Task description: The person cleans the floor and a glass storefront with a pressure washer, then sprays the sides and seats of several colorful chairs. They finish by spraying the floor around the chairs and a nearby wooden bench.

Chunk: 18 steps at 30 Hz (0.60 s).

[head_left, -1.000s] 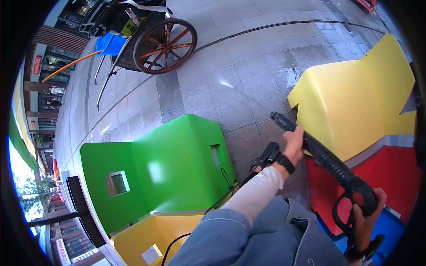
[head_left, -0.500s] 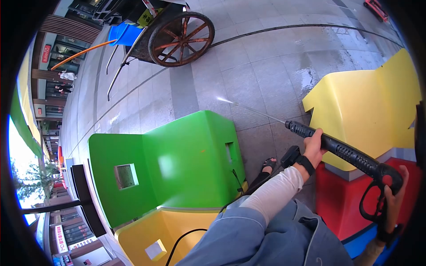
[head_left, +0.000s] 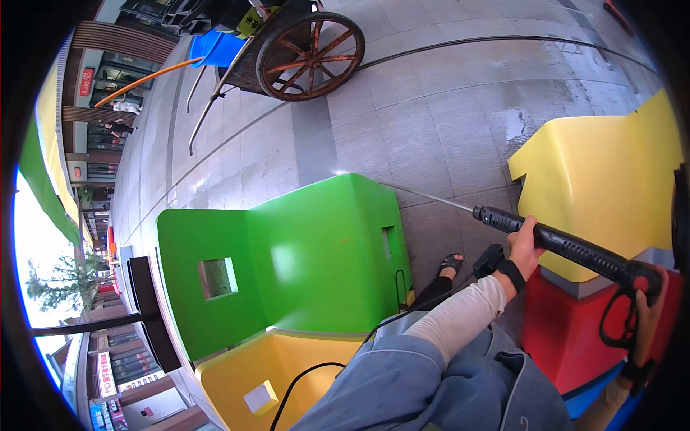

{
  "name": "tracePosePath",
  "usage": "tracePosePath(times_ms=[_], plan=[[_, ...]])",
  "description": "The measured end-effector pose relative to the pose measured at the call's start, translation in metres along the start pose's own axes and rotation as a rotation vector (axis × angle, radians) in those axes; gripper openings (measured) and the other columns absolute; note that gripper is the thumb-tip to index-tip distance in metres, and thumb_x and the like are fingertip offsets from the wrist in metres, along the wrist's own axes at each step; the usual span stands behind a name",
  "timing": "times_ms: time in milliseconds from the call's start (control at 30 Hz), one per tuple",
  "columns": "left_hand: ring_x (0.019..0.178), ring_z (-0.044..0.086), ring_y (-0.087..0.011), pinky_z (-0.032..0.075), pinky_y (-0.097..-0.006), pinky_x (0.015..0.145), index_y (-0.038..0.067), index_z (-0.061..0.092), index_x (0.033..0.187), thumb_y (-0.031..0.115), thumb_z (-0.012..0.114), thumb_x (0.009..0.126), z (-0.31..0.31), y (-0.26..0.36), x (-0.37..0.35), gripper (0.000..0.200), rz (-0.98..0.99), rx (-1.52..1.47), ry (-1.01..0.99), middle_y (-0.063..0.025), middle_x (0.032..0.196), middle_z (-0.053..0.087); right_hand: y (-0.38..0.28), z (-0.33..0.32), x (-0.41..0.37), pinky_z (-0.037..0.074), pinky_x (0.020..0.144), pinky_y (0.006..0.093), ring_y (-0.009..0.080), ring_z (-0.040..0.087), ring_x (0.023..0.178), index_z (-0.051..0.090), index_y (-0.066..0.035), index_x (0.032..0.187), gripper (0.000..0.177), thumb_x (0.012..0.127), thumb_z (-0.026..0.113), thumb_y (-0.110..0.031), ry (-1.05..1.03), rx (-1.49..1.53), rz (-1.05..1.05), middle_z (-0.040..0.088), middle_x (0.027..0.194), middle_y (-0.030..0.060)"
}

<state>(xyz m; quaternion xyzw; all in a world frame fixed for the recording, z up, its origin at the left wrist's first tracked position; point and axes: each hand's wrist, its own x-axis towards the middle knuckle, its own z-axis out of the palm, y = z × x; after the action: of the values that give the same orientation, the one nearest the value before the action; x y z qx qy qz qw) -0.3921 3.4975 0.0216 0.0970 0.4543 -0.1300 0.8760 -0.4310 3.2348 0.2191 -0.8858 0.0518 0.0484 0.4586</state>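
A black spray gun (head_left: 582,248) with a thin metal lance slants across the right half of the head view. My left hand (head_left: 525,248) is wrapped round its ribbed front part. At the rear handle, by the trigger guard, my right hand (head_left: 650,298) is closed on the grip. The lance tip points left, at the upper right edge of a glossy green seat (head_left: 309,251). No clear jet shows at the tip. A yellow seat (head_left: 589,179) on a red base (head_left: 557,323) stands beside the gun.
A cart (head_left: 313,57) with a rusty spoked wheel and a blue bucket (head_left: 218,49) stands at the top. Another yellow seat (head_left: 316,366) adjoins the green one. A black hose (head_left: 295,384) runs beside me. Wet paving (head_left: 431,129) lies beyond. People (head_left: 118,128) are far left.
The view has shifted, moving the seats and cart rightward. The lance tip now meets the green seat's edge in view, and the white spray seen before at the tip no longer shows.
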Motion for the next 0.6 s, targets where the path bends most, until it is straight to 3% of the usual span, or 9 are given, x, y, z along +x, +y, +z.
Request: tracePosePath(times_ms=[67, 233, 367, 400, 500, 600], plan=[[0.067, 0.057, -0.0179, 0.051, -0.0381, 0.062, 0.002, 0.051, 0.08, 0.018, 0.06, 0.074, 0.002, -0.001, -0.001, 0.019, 0.034, -0.02, -0.018, -0.006, 0.077, 0.055, 0.008, 0.001, 0.003, 0.032, 0.092, 0.0266, 0.0181, 0.043, 0.108, 0.028, -0.003, 0.128, 0.055, 0.077, 0.047, -0.002, 0.025, 0.001, -0.027, 0.04, 0.12, 0.011], [0.071, 0.058, -0.0197, 0.051, -0.0407, 0.065, 0.001, 0.049, 0.083, 0.016, 0.058, 0.073, 0.004, -0.004, 0.004, 0.02, 0.055, -0.028, -0.021, -0.0078, 0.08, 0.055, 0.024, 0.001, 0.008, 0.03, 0.094, 0.028, 0.0197, 0.041, 0.11, 0.029, -0.003, 0.128, 0.052, 0.08, 0.047, -0.003, 0.064, -0.005, -0.044, 0.04, 0.121, 0.0118], [0.066, 0.057, -0.0173, 0.051, -0.0383, 0.062, 0.003, 0.05, 0.08, 0.018, 0.062, 0.073, 0.012, -0.009, 0.012, 0.02, 0.041, -0.036, 0.004, -0.0048, 0.076, 0.054, 0.014, 0.003, 0.008, 0.03, 0.095, 0.0287, 0.0212, 0.042, 0.11, 0.032, -0.004, 0.127, 0.049, 0.081, 0.048, -0.004, 0.148, -0.171, -0.095, 0.041, 0.12, 0.0136], [0.072, 0.057, -0.0195, 0.051, -0.0415, 0.065, 0.001, 0.047, 0.086, 0.016, 0.058, 0.074, 0.011, -0.013, 0.017, 0.022, 0.032, -0.023, -0.035, -0.0075, 0.081, 0.054, 0.013, 0.002, 0.008, 0.031, 0.094, 0.0288, 0.0222, 0.042, 0.11, 0.035, -0.004, 0.126, 0.046, 0.082, 0.048, -0.005, 0.183, -0.247, -0.131, 0.042, 0.12, 0.0151], [0.071, 0.057, -0.0191, 0.051, -0.0409, 0.064, 0.002, 0.048, 0.085, 0.018, 0.059, 0.074, 0.013, -0.028, 0.027, 0.022, 0.012, -0.047, -0.063, -0.0071, 0.081, 0.054, 0.012, -0.011, 0.009, 0.027, 0.098, 0.0308, 0.0229, 0.04, 0.115, 0.034, -0.004, 0.127, 0.047, 0.081, 0.045, -0.003, 0.177, -0.4, -0.076, 0.042, 0.122, 0.014], [0.072, 0.057, -0.0186, 0.051, -0.0395, 0.064, 0.003, 0.048, 0.086, 0.019, 0.059, 0.074, 0.016, -0.038, 0.024, 0.022, -0.021, -0.039, -0.065, -0.0063, 0.081, 0.054, 0.005, -0.015, 0.009, 0.03, 0.084, 0.0282, 0.0197, 0.041, 0.097, 0.031, -0.005, 0.128, 0.051, 0.08, 0.047, -0.002, 0.193, -0.411, -0.029, 0.047, 0.112, 0.0136]])
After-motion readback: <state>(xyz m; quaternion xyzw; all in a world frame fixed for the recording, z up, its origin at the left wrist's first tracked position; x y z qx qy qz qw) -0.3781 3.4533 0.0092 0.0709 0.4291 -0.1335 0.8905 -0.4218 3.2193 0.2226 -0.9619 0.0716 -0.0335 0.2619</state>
